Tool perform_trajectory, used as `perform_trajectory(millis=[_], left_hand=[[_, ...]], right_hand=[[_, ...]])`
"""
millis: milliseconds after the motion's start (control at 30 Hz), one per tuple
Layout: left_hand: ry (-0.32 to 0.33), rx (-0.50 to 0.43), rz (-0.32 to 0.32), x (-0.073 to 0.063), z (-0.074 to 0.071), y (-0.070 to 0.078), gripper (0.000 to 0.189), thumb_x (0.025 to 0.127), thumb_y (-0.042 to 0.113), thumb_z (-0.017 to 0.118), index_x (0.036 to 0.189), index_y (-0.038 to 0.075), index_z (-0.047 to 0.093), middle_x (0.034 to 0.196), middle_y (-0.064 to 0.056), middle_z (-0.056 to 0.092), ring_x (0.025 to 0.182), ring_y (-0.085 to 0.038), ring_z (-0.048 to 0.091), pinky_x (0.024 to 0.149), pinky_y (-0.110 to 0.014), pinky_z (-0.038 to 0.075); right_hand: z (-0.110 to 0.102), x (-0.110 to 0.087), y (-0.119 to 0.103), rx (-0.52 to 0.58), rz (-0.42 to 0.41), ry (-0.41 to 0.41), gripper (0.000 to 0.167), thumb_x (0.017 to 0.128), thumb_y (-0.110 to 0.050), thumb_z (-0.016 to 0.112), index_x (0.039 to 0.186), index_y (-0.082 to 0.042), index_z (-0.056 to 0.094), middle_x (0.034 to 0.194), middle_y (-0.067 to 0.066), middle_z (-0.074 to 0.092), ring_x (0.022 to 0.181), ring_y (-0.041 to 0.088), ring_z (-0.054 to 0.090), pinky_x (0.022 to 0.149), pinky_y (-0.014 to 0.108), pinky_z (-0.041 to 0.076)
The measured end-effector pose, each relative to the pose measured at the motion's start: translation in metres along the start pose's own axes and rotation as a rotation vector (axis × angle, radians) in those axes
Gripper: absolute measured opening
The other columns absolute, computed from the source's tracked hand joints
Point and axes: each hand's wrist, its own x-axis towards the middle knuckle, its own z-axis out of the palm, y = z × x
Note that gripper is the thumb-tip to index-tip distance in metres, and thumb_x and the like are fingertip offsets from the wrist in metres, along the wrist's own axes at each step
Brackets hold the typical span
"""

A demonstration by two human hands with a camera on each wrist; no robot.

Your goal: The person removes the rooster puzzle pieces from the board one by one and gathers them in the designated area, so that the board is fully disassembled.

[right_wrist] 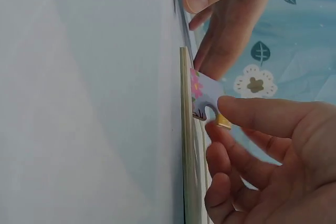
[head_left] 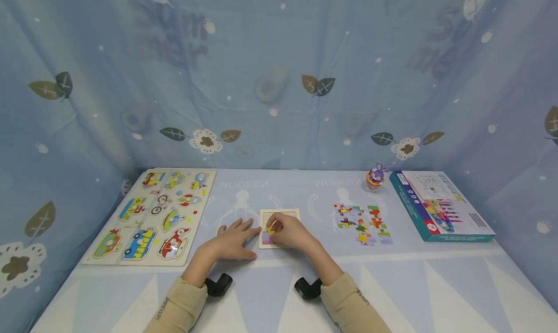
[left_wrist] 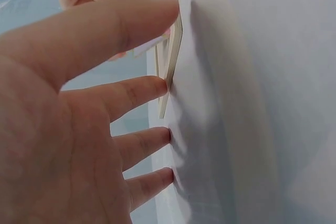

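Note:
My right hand (head_left: 291, 232) pinches a jigsaw piece (right_wrist: 209, 88) between thumb and fingers. The piece is lilac with a pink flower and a yellow part, and it stands tilted at the wooden puzzle tray (head_left: 279, 211). Much of the tray's inside is hidden by this hand in the head view. My left hand (head_left: 233, 240) lies to the left of the tray with its fingers spread. In the left wrist view, one of its fingertips (left_wrist: 157, 85) touches the tray's edge, while two others rest on the table.
Loose jigsaw pieces (head_left: 362, 222) lie right of the tray. A wooden vehicle puzzle board (head_left: 150, 190) is on the left. At the right stand a puzzle box (head_left: 462, 212) and a small purple rabbit figure (head_left: 376, 176). Behind the table hangs a blue patterned curtain (head_left: 270, 47).

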Motion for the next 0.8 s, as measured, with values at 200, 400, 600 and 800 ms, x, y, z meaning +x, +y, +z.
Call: perform_trajectory(millis=[200, 400, 600, 800], left_hand=[[-0.006, -0.01, -0.001, -0.001, 0.002, -0.002, 0.065, 0.08, 0.034, 0.068, 0.138, 0.015, 0.045, 0.149, -0.015, 0.027, 0.138, -0.039, 0.015, 0.101, -0.068, 0.01], [-0.011, -0.004, -0.001, -0.002, 0.0, -0.003, 0.065, 0.08, 0.034, 0.067, 0.138, 0.015, 0.044, 0.15, -0.015, 0.026, 0.138, -0.038, 0.015, 0.101, -0.067, 0.01], [-0.011, -0.012, 0.004, -0.001, 0.002, -0.003, 0.065, 0.081, 0.034, 0.067, 0.139, 0.015, 0.043, 0.15, -0.015, 0.026, 0.138, -0.039, 0.015, 0.101, -0.067, 0.01], [-0.004, -0.01, 0.003, 0.001, 0.003, -0.001, 0.066, 0.08, 0.033, 0.067, 0.139, 0.016, 0.043, 0.15, -0.013, 0.026, 0.139, -0.037, 0.015, 0.102, -0.066, 0.009]], right_hand=[[-0.002, -0.002, 0.003, 0.038, 0.018, 0.008, 0.021, 0.078, 0.0, 0.067, 0.091, -0.014, 0.06, 0.079, -0.002, 0.059, 0.071, 0.011, 0.054, 0.062, 0.026, 0.045], [-0.011, -0.003, 0.002, 0.085, 0.039, 0.038, 0.021, 0.079, 0.0, 0.064, 0.095, -0.012, 0.06, 0.082, 0.001, 0.061, 0.074, 0.013, 0.055, 0.066, 0.029, 0.045], [-0.025, -0.008, 0.003, 0.158, 0.083, 0.081, 0.018, 0.081, -0.002, 0.063, 0.097, -0.01, 0.06, 0.081, 0.003, 0.06, 0.072, 0.014, 0.055, 0.063, 0.028, 0.045], [-0.049, -0.02, 0.019, 0.202, 0.153, 0.169, 0.017, 0.082, -0.005, 0.066, 0.098, -0.01, 0.061, 0.082, 0.005, 0.061, 0.073, 0.015, 0.055, 0.062, 0.028, 0.043]])
